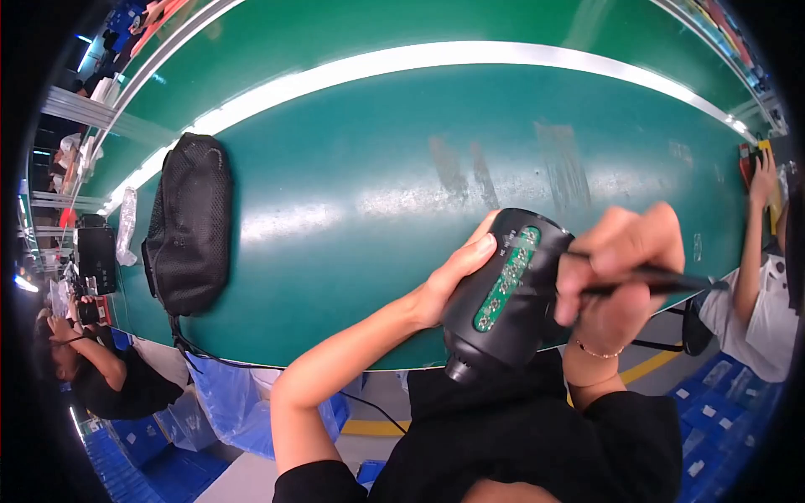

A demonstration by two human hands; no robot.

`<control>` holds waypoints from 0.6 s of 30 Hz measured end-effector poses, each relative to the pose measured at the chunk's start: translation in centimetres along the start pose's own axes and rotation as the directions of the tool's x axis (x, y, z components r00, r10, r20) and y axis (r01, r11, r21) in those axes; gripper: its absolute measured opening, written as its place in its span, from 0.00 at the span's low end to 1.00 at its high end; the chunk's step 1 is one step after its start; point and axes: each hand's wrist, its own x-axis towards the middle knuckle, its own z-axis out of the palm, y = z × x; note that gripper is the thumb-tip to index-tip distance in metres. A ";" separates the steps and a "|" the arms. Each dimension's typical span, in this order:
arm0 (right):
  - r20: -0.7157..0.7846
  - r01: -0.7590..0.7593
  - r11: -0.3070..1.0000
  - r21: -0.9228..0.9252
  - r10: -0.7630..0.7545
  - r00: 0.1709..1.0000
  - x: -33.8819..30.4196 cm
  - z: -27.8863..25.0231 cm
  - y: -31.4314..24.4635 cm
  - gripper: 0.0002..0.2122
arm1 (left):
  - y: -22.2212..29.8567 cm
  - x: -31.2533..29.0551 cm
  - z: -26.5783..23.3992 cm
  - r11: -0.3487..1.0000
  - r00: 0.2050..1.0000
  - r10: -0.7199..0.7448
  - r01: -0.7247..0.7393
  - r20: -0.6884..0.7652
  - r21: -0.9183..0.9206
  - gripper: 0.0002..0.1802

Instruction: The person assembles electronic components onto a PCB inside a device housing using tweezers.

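Observation:
A black cylindrical device (pixel 524 329) is held tilted over the near edge of the green table. My left hand (pixel 446 281) wraps around its left side, the thumb lying along the casing. A narrow green circuit board (pixel 506 281) shows in a long slot on the device's upward side. At the device's right, my right hand (pixel 625 260) is closed around a slim black tool (pixel 683 280), whose rear end points right. Motion blurs this hand and the tool, so its tip and exact kind cannot be made out.
On the left of the green table (pixel 335 210) lies a black mesh pouch (pixel 193 226) with a cord, beside clear plastic wrap (pixel 126 226). Co-workers sit at the far left (pixel 126 377) and far right (pixel 755 293). Blue bins (pixel 721 419) stand below on the right.

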 end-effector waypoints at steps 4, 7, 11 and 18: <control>-0.152 0.024 0.999 -0.032 -0.029 0.988 -0.7 0.1 -0.1 0.13 | 0.8 0.3 -0.4 0.997 0.991 -0.015 0.025 0.135 -0.070 0.29; -0.189 -0.010 0.999 -0.054 0.000 0.982 -0.1 0.4 0.8 0.13 | 0.8 0.8 -1.2 1.000 0.978 0.000 0.007 0.208 -0.030 0.29; -0.035 -0.042 0.987 -0.154 0.037 0.999 -0.8 -1.0 0.2 0.15 | 0.8 0.8 -0.9 0.984 0.986 -0.155 0.160 0.066 -0.082 0.38; -0.128 0.079 0.962 -0.260 -0.115 0.985 -1.2 0.2 1.1 0.13 | 1.3 0.6 -0.9 0.981 0.983 -0.178 0.181 0.040 -0.073 0.38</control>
